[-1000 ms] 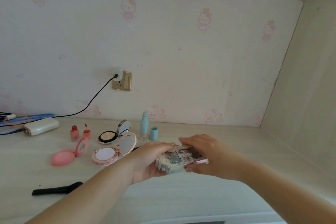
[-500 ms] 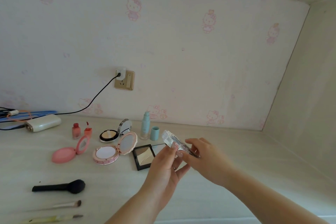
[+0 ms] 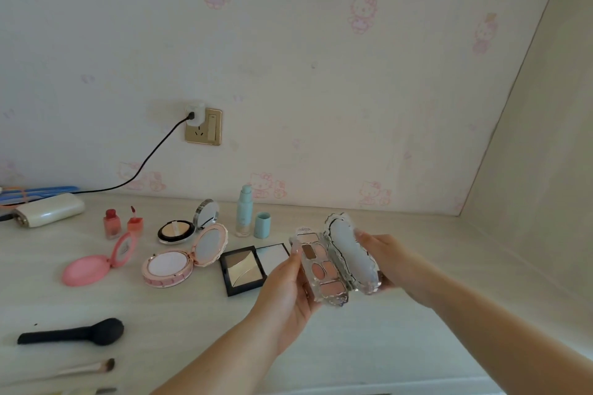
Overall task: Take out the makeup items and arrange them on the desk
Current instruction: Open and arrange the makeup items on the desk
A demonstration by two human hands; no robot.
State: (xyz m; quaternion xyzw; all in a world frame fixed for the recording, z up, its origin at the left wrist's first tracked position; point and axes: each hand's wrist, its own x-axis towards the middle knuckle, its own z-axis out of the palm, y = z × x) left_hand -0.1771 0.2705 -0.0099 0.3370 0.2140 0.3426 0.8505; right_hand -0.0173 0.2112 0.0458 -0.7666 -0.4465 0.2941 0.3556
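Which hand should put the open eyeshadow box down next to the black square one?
Probably the left hand. It grips the pan half of the eyeshadow palette and is right beside the black compact. The right hand only holds the lid, farther away.

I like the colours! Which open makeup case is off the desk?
The eyeshadow palette with scalloped silvery edges: both hands hold it up, while the other open compacts lie on the desk.

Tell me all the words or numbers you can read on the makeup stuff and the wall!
None can be read.
Eyeshadow palette, held open by the left hand and right hand: a small mark at the top of its pan side, too blurred to read.
Pink compact: a faint print in its lid, too small to read.
Wallpaper: only cartoon cat pictures, no letters.
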